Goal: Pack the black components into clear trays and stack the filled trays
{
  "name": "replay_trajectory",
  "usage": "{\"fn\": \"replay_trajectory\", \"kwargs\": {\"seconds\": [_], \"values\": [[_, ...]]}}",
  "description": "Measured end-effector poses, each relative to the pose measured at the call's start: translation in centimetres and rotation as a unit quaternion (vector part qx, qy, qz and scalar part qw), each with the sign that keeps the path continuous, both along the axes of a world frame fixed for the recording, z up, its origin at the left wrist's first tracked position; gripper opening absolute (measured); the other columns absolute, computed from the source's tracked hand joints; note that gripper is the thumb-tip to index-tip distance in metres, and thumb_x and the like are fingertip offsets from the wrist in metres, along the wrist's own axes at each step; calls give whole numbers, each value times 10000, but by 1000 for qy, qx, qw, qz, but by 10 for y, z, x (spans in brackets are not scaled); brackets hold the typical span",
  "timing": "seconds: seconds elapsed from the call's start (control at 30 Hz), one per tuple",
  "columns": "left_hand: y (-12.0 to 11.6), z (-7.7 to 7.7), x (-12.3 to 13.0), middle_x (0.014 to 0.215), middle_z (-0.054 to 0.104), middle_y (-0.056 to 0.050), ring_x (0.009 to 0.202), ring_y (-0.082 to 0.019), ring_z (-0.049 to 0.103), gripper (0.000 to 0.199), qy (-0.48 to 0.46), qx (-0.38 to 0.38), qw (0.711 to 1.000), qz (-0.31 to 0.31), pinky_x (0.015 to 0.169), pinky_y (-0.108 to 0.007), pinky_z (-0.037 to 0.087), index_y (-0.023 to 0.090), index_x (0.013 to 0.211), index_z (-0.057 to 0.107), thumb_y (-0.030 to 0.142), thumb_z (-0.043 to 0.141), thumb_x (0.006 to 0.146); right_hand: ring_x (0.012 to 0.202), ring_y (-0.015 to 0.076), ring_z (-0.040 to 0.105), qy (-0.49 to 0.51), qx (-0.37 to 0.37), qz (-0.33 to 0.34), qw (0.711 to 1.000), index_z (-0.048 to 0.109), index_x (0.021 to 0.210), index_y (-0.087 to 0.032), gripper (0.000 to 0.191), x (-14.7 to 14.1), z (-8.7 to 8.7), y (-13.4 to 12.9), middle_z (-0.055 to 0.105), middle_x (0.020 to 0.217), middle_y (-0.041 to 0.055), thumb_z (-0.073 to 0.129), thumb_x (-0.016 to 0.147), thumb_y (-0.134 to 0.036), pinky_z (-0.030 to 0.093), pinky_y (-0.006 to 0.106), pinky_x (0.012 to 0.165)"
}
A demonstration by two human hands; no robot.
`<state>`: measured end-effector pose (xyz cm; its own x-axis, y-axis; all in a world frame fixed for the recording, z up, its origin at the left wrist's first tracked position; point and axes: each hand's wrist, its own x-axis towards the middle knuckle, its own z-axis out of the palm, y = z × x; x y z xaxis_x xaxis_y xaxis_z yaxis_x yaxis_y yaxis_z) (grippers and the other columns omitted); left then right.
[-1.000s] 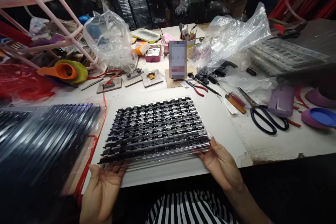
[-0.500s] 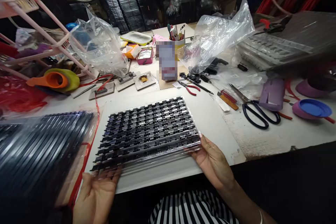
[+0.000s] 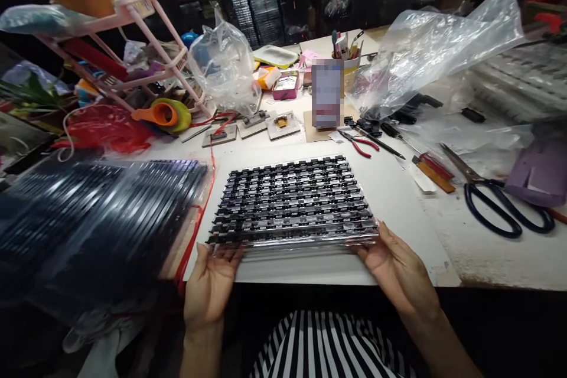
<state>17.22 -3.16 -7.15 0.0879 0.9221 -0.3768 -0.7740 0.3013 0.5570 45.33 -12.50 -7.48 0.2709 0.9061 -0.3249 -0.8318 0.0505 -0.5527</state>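
Observation:
Between my hands is a clear plastic tray (image 3: 292, 201) filled with rows of small black parts, over a white board (image 3: 398, 230) on the bench. My left hand (image 3: 210, 283) grips its near left corner, thumb at the edge and fingers underneath. At the near right corner, my right hand (image 3: 398, 269) holds the tray the same way. The fingertips beneath the tray are partly hidden. Left of it lies a stack of similar filled trays (image 3: 119, 207), wrapped in clear plastic, with a red strap (image 3: 192, 242) beside it.
Scissors (image 3: 500, 201), a screwdriver (image 3: 436, 166) and red-handled pliers (image 3: 361, 144) lie on the right. A phone-like device (image 3: 328, 94) with a blurred screen stands at the back. Plastic bags (image 3: 434, 41) and a pink rack (image 3: 146, 41) rise behind the work area.
My view has turned left, so the bench appears shifted right and more of the tray stack shows. The tray looks more level, still held by both hands.

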Motion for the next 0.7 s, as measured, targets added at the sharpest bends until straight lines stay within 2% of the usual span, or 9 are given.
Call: {"fn": "replay_trajectory", "kwargs": {"seconds": [0.27,0.43,0.6,0.7], "values": [[-4,5,1,1080,700,-106,988,-222,659,446,-4,-20,1000,16,844,-442,544,208,1134,638,258,224,976,997,207,622,-97,18,58,993,639,1131,-202,265,15,-2,-7,662,1136,78,503,917,-278,531,386,863],[-1,5,1,1043,710,-113,925,-213,679,483,16,-34,999,26,819,-429,559,186,1030,678,289,209,976,933,179,640,-116,19,36,992,671,1057,-179,238,13,-3,-6,682,1078,75,522,914,-295,543,333,832],[0,4,0,954,726,-129,846,-223,696,562,37,-41,998,41,753,-411,579,143,782,692,305,190,975,830,164,662,-146,15,8,989,703,917,-173,206,12,-7,-5,709,918,57,558,898,-319,573,290,740],[0,4,0,915,731,-130,841,-239,697,561,31,-40,998,36,742,-425,579,138,798,691,303,185,974,806,165,671,-169,10,-5,986,704,886,-170,210,10,-8,-6,718,878,62,568,892,-330,577,257,670]]}}
